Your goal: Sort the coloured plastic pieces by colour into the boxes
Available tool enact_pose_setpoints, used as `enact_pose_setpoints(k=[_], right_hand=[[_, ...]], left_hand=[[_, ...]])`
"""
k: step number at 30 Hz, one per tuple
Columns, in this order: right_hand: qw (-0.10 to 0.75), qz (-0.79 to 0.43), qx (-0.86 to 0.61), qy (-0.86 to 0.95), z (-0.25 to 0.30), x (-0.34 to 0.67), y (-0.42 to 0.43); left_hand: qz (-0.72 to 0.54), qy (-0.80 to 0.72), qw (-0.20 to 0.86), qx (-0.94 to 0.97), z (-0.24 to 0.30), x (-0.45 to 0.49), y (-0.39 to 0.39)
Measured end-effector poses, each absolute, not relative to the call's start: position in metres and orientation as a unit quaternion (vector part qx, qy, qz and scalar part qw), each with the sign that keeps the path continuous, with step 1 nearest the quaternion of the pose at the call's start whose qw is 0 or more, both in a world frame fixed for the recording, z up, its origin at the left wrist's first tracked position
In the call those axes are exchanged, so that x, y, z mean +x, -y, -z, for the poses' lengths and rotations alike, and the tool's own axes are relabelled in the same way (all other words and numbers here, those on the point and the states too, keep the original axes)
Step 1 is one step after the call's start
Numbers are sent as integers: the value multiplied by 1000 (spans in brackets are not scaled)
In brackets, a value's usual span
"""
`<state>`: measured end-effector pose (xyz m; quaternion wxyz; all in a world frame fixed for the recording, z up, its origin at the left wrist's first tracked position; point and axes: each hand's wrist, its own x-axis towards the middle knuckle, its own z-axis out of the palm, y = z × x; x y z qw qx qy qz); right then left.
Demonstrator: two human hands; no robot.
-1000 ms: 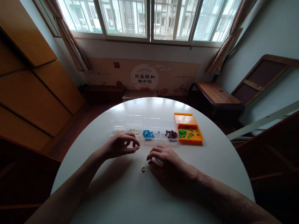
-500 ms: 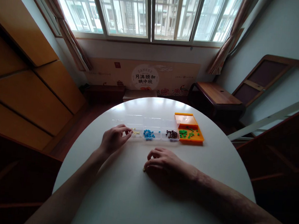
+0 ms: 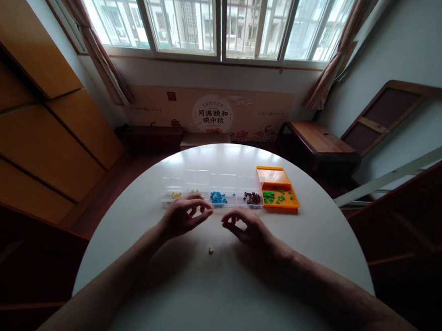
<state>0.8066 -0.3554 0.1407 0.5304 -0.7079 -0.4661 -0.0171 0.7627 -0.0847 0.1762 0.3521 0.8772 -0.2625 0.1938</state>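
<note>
My left hand (image 3: pixel 182 217) hovers over the white round table (image 3: pixel 212 296), just in front of the row of clear boxes. Its fingers are loosely curved and apart, and I see nothing in them. My right hand (image 3: pixel 247 229) is raised beside it with the fingertips drawn together in a pinch; what they hold, if anything, is too small to make out. A tiny pale yellow piece (image 3: pixel 211 250) lies on the table between and below the two hands.
Clear boxes hold yellow pieces (image 3: pixel 176 195), blue pieces (image 3: pixel 217 198) and dark brown pieces (image 3: pixel 253 198). An orange tray (image 3: pixel 293 204) with green pieces stands at the right end of the row. A wooden bench (image 3: pixel 321 138) and cabinets flank the table.
My left hand drew back from the boxes toward the middle. My right hand lifted off the table and moved up, uncovering the small yellow piece.
</note>
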Motion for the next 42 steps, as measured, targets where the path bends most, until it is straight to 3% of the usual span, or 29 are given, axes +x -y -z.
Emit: enact_pose_setpoints(k=[8, 25, 30, 35, 42], right_hand=[[598, -32, -688, 409, -138, 810, 356], [601, -75, -684, 406, -135, 813, 359], [549, -23, -724, 418, -137, 810, 356], [418, 25, -728, 543, -146, 799, 355], [294, 43, -701, 648, -134, 804, 354]], left_hand=[[-166, 338, 360, 854, -162, 760, 102], [-170, 346, 391, 835, -165, 757, 108], [-217, 258, 349, 874, -169, 762, 93], [-288, 54, 232, 928, -173, 770, 63], [-253, -7, 185, 950, -173, 773, 49]])
